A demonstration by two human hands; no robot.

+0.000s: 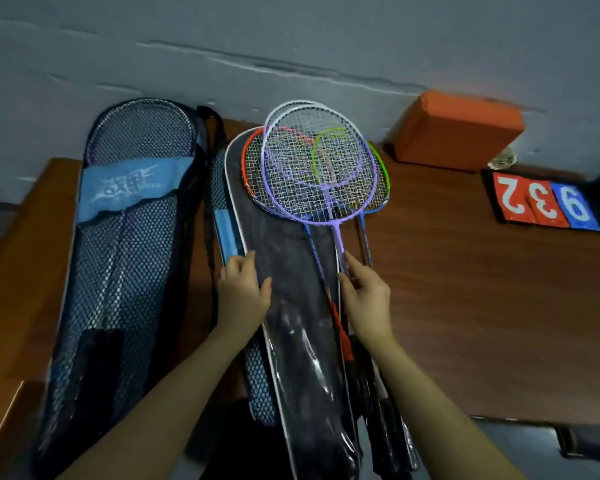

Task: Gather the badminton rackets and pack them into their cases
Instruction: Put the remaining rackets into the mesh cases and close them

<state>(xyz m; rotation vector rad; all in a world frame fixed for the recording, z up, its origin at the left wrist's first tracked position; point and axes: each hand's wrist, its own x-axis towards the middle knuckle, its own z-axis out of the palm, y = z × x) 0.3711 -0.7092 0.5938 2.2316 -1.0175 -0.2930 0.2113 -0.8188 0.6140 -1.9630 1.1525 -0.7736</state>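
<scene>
Several badminton rackets lie stacked on the wooden table, heads toward the wall: a purple racket [321, 168] on top, a red-framed one [248, 168] and a green-framed one [383, 171] under it. Beneath them lies a black case with a clear plastic front [291, 306]. My left hand [245, 292] grips the case's left edge. My right hand [366, 299] pinches its right edge beside the racket shafts. At the left a blue mesh case [118, 265] holds rackets inside it. Another mesh case [222, 202] shows partly under the black one.
An orange block [458, 131] stands against the wall at the back right. Red and blue number cards [541, 202] lie on the table's right side. The brown table [482, 306] ends near the bottom right, with a dark object [582, 441] beyond the edge.
</scene>
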